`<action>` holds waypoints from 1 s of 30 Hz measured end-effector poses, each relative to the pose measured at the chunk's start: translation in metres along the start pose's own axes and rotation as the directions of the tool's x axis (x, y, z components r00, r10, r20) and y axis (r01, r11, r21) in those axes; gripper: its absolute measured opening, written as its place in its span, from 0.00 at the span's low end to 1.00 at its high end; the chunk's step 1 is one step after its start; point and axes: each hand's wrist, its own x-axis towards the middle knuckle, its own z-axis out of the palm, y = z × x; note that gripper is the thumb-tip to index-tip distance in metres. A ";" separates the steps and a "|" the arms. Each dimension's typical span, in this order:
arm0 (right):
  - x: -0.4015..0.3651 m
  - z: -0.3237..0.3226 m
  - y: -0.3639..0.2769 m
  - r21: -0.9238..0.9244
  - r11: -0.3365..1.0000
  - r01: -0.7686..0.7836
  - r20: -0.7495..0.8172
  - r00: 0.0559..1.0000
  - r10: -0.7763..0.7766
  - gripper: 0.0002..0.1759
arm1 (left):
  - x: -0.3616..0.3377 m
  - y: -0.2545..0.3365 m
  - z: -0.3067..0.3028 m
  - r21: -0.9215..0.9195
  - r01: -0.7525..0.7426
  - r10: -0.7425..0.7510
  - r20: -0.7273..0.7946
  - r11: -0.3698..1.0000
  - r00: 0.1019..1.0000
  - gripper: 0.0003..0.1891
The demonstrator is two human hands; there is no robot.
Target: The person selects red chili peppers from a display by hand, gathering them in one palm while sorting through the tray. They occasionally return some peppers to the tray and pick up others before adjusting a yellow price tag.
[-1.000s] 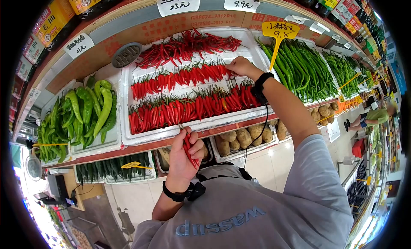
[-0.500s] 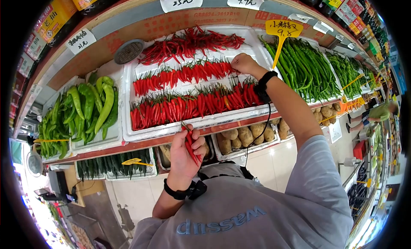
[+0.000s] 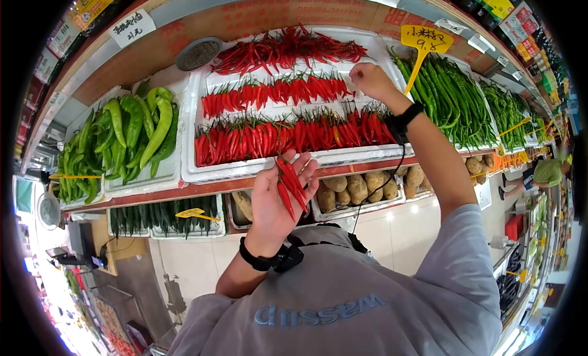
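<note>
A left hand (image 3: pixel 273 203) cradles slender red chillies (image 3: pixel 291 183) on its half-open palm, a light hold likely to spare skins, while the curled right hand (image 3: pixel 371 82), any grip hidden, hovers by the middle red-chilli row (image 3: pixel 275 92) in a white foam tray (image 3: pixel 343 157).

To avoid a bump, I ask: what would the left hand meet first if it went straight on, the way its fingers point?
Probably the front rim of the white tray. Depth is unclear: the left hand might pass above it and meet the nearest row of red chilies instead.
</note>
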 end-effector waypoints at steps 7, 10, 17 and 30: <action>-0.094 -0.032 -0.161 0.227 0.937 0.266 0.183 0.933 -0.309 0.16 | 0.016 -0.004 0.016 -0.079 -0.131 0.134 0.026 0.988 0.991 0.20; -0.129 -0.018 -0.184 0.140 0.951 0.275 0.303 0.903 -0.305 0.18 | 0.020 -0.007 0.019 -0.060 -0.150 0.151 0.025 0.987 0.988 0.24; -0.131 0.015 -0.164 0.247 0.940 0.235 0.301 0.904 -0.305 0.17 | 0.024 -0.014 0.013 -0.006 -0.116 0.116 0.030 0.993 0.993 0.26; -0.120 0.012 -0.144 0.381 0.924 0.042 0.497 0.833 -0.243 0.15 | 0.033 -0.017 0.006 -0.001 0.003 -0.003 -0.028 1.000 1.000 0.17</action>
